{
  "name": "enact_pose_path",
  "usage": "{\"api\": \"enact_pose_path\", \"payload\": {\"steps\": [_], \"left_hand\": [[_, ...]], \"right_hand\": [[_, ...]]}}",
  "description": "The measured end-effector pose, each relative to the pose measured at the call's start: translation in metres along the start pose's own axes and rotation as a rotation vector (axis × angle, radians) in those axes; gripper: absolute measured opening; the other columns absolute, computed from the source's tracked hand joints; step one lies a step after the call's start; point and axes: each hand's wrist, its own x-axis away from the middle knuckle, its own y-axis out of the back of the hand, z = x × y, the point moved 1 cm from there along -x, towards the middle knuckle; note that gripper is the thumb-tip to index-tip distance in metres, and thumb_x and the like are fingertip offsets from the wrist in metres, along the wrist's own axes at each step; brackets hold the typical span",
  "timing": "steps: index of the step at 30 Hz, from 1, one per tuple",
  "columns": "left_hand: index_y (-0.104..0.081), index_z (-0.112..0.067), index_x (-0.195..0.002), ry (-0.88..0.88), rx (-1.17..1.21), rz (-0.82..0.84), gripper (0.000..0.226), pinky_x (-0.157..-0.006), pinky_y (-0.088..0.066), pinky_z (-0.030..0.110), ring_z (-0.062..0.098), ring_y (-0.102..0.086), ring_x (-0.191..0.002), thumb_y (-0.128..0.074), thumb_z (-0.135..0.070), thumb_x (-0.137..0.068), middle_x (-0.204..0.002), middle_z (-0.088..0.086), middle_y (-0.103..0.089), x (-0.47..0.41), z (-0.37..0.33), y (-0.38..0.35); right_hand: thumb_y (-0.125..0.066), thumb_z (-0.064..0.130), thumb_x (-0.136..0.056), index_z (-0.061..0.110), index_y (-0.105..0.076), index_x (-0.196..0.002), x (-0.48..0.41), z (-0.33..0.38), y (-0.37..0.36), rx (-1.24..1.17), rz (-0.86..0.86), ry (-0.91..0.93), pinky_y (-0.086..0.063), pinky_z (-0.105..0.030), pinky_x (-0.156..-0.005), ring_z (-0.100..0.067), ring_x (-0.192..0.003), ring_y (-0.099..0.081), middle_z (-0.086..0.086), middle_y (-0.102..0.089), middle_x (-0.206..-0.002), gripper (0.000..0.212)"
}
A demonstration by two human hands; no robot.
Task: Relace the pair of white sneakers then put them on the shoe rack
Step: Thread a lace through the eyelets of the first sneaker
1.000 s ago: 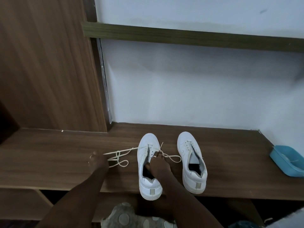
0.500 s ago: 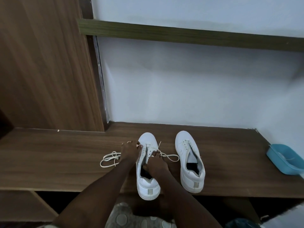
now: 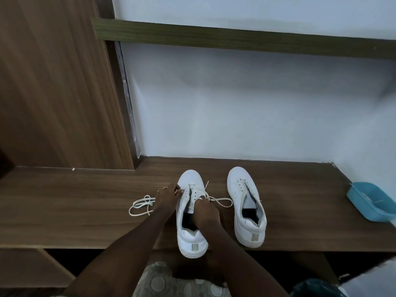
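Your left hand (image 3: 166,199) pinches the lace (image 3: 143,203) at the left eyelets of the sneaker (image 3: 190,180); your right hand (image 3: 205,213) pinches it at the right eyelets. The lace looks light and limp, so grip it near the tip.

One bench (image 3: 85,213) carries two white sneakers: left sneaker (image 3: 192,243) and right sneaker (image 3: 249,232). Also one lace (image 3: 140,207), one blue tub (image 3: 368,202) and two hands: left hand (image 3: 167,199), right hand (image 3: 206,214).

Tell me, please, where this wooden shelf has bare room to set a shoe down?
Widest bare patch: between the right sneaker and the blue tray. Another runs left of the lace coil to the shelf end. Crowded: around the left sneaker, where the left hand and right hand hold the lace.
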Motion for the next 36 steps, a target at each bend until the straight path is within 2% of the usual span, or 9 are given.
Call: {"api": "enact_pose_path", "payload": {"steps": [11,13,15,19,24,28,31,34,36], "left_hand": [[-0.051,0.000,-0.115,0.106,-0.011,0.022,0.029,-0.093,-0.037,0.036,0.032,-0.052,-0.114,-0.037,-0.020,-0.100,-0.118,0.018,-0.058,-0.003,-0.019,-0.005],[-0.050,0.004,-0.112,0.128,0.064,0.018,0.027,-0.088,-0.039,0.036,0.035,-0.053,-0.109,-0.040,-0.018,-0.099,-0.114,0.021,-0.059,-0.002,-0.015,-0.005],[-0.051,0.006,-0.108,0.143,0.179,0.000,0.023,-0.078,-0.036,0.033,0.036,-0.054,-0.104,-0.046,-0.012,-0.095,-0.108,0.023,-0.060,0.002,-0.011,-0.004],[-0.048,-0.001,-0.087,0.186,0.238,-0.033,0.009,-0.079,-0.037,0.038,0.039,-0.055,-0.101,-0.047,-0.008,-0.092,-0.102,0.028,-0.061,0.006,-0.002,-0.005],[-0.056,0.008,-0.109,0.297,0.153,-0.068,0.028,-0.086,-0.038,0.038,0.038,-0.055,-0.109,-0.046,-0.015,-0.096,-0.112,0.024,-0.062,0.016,0.004,-0.003],[-0.046,-0.005,-0.131,0.392,0.002,-0.148,0.038,-0.098,-0.038,0.030,0.024,-0.050,-0.122,-0.027,-0.022,-0.103,-0.131,0.014,-0.051,0.025,0.027,0.010],[-0.044,-0.013,-0.135,0.352,-0.168,-0.154,0.038,-0.100,-0.038,0.029,0.021,-0.044,-0.123,-0.027,-0.022,-0.103,-0.131,0.011,-0.046,0.026,0.046,0.021],[-0.048,-0.007,-0.127,0.451,-0.114,-0.202,0.034,-0.097,-0.039,0.030,0.023,-0.049,-0.118,-0.028,-0.021,-0.103,-0.128,0.013,-0.049,0.028,0.045,0.032],[-0.048,0.003,-0.120,0.516,-0.101,-0.210,0.034,-0.095,-0.039,0.036,0.032,-0.052,-0.116,-0.039,-0.023,-0.100,-0.124,0.019,-0.053,0.028,0.045,0.032]], "right_hand": [[-0.035,0.004,-0.097,-0.009,-0.030,-0.138,-0.001,0.007,-0.001,0.187,-0.096,0.102,-0.048,-0.041,-0.088,-0.039,-0.116,-0.053,-0.030,-0.052,-0.125,0.043],[-0.065,0.010,-0.083,-0.003,-0.059,-0.119,0.001,0.008,0.005,0.234,-0.167,0.173,-0.054,-0.034,-0.065,-0.034,-0.086,-0.067,-0.025,-0.067,-0.093,0.039],[-0.089,0.016,-0.048,0.008,-0.075,-0.079,0.000,0.009,0.002,0.276,-0.219,0.224,-0.047,-0.024,-0.040,-0.024,-0.053,-0.065,-0.012,-0.065,-0.060,0.035],[-0.093,0.020,-0.037,0.010,-0.077,-0.069,-0.008,0.008,-0.005,0.286,-0.226,0.255,-0.057,-0.035,-0.052,-0.029,-0.077,-0.072,-0.015,-0.073,-0.082,0.037],[-0.095,0.018,-0.030,0.008,-0.077,-0.070,-0.010,0.009,-0.007,0.219,-0.147,0.200,-0.055,-0.036,-0.046,-0.033,-0.080,-0.072,-0.019,-0.072,-0.087,0.045],[-0.076,0.003,-0.069,-0.006,-0.066,-0.108,-0.002,0.005,0.002,0.227,-0.185,0.206,-0.058,-0.036,-0.061,-0.040,-0.103,-0.065,-0.037,-0.057,-0.117,0.041],[-0.081,0.007,-0.053,0.004,-0.072,-0.076,0.000,0.005,0.000,0.173,-0.201,0.172,-0.047,-0.023,-0.036,-0.028,-0.062,-0.071,-0.029,-0.069,-0.091,0.024],[-0.042,0.006,-0.071,0.005,-0.060,-0.080,-0.002,0.011,-0.004,0.161,-0.360,0.268,-0.034,-0.019,-0.026,-0.022,-0.032,-0.056,-0.021,-0.067,-0.066,0.020],[-0.033,0.005,-0.070,0.007,-0.044,-0.085,-0.001,0.014,-0.002,0.158,-0.422,0.278,-0.031,-0.015,-0.026,-0.017,-0.025,-0.047,-0.009,-0.054,-0.046,0.019]]}}
